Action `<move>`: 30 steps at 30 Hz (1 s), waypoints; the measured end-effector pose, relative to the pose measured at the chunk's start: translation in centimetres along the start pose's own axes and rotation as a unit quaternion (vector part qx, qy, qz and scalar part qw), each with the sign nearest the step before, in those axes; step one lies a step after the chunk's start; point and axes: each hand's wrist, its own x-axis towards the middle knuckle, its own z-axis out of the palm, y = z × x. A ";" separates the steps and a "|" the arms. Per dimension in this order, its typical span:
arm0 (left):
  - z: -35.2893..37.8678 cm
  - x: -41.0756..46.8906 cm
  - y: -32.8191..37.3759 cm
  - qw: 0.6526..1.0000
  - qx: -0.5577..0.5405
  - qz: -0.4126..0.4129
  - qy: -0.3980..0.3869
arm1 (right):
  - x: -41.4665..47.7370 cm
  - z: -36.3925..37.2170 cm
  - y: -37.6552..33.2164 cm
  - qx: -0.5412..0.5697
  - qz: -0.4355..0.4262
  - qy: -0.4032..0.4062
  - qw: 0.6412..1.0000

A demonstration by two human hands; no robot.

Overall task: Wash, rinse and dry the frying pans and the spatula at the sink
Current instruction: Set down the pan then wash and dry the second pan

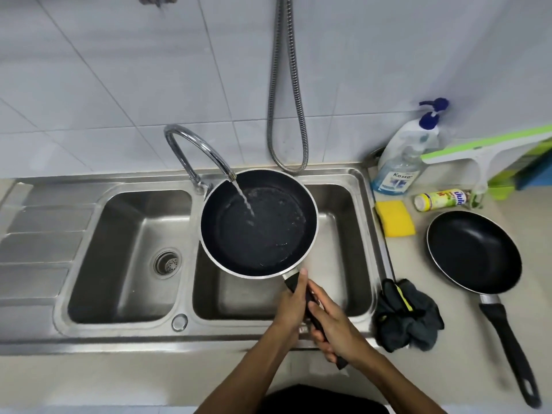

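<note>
Bare forearms, no sleeves; dark garment below.

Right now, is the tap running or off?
Running. A stream of water falls from the faucet spout into the frying pan, held over the right basin by both hands on its handle.

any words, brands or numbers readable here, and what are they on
"Kassa": on the label of the clear pump bottle of blue liquid standing on the counter right of the sink.
Small print under that word: too small to read.
Lettering on the yellow and white bottle lying on its side behind the second frying pan: blue letters near its cap end show, too blurred to read surely.
No text shows on the pans, the yellow sponge or the sink.
</note>
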 end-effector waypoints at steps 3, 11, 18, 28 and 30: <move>1.8 0.3 0.6 1.000 -0.012 0.006 -0.014 | -0.2 -1.1 -0.5 -0.023 -0.008 0.033 0.999; 0.3 1.9 3.0 1.000 -0.001 0.024 -0.015 | 1.9 -0.2 -2.5 -0.085 -0.040 0.051 0.994; 0.5 1.9 2.7 0.999 -0.005 0.018 -0.037 | 1.4 -0.7 -2.4 -0.122 -0.057 0.054 0.989; 0.7 2.9 3.3 0.998 0.036 0.045 -0.022 | 2.0 0.1 -2.5 -0.054 -0.038 0.082 0.994; -0.6 2.9 3.4 0.998 0.039 0.050 -0.013 | 2.4 0.9 -2.5 -0.048 -0.037 0.064 0.996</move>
